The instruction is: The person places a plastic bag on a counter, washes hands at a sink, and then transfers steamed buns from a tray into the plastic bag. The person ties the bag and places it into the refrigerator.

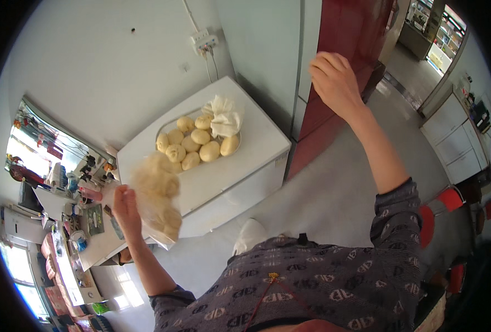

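My left hand (127, 209) grips a clear plastic bag of pale yellow buns (160, 193), blurred by motion. It hangs in front of a white chest freezer (245, 164). On the freezer top lies a mesh tray (170, 123) with several round steamed buns (191, 143) spread over it. A crumpled white cloth (225, 116) covers its right end. My right hand (332, 81) is raised to the right of the freezer, before a dark red door panel. Its fingers are curled together, and nothing shows in them.
Behind the freezer a white power strip (204, 41) with plugged cords hangs on the wall. A tall pale cabinet (262, 50) borders the freezer on the right. At left is a cluttered dressing table (104, 245) with a mirror (48, 143). Red chairs (451, 199) stand at right.
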`<state>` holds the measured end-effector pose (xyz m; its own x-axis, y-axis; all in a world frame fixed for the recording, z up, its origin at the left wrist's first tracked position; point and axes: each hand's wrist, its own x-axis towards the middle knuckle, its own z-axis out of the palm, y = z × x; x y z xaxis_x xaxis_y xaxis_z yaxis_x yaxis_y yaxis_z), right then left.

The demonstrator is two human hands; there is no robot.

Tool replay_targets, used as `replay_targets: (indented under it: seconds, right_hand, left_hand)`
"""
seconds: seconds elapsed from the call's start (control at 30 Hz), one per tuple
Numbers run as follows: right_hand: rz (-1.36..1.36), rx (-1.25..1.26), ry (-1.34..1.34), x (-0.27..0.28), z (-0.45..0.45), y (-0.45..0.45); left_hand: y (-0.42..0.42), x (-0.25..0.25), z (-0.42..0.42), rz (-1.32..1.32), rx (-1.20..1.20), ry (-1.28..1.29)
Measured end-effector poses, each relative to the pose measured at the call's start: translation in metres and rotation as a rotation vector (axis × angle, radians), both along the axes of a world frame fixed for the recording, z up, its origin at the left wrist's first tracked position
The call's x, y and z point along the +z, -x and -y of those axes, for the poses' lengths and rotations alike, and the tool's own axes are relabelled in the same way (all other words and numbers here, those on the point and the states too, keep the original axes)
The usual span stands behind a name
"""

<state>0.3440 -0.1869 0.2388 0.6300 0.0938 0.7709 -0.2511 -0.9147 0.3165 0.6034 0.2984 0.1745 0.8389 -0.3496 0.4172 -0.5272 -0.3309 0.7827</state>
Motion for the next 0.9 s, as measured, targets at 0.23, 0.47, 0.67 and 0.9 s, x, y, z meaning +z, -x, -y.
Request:
replay_targets:
  seconds: [0.23, 0.47, 0.67, 0.9]
  right_hand:
    - [-0.3, -0.319, 0.364, 0.039, 0.058, -0.055]
    - [-0.48, -0.302, 0.449, 0.034, 0.075, -0.063]
    - [-0.431, -0.235, 0.411, 0.043, 0.069, -0.033]
    - [-0.33, 0.001, 0.194, 0.049, 0.047, 0.11]
  left_hand:
    - [0.058, 0.004, 0.099, -0.149, -0.333, 0.063]
    - [0.075, -0.006, 0.199, -0.203, -0.539, 0.11]
    - [0.086, 0.017, 0.264, -0.163, -0.633, 0.088]
    - [0.115, 0.031, 0.322, -0.213, -0.748, 0.061]
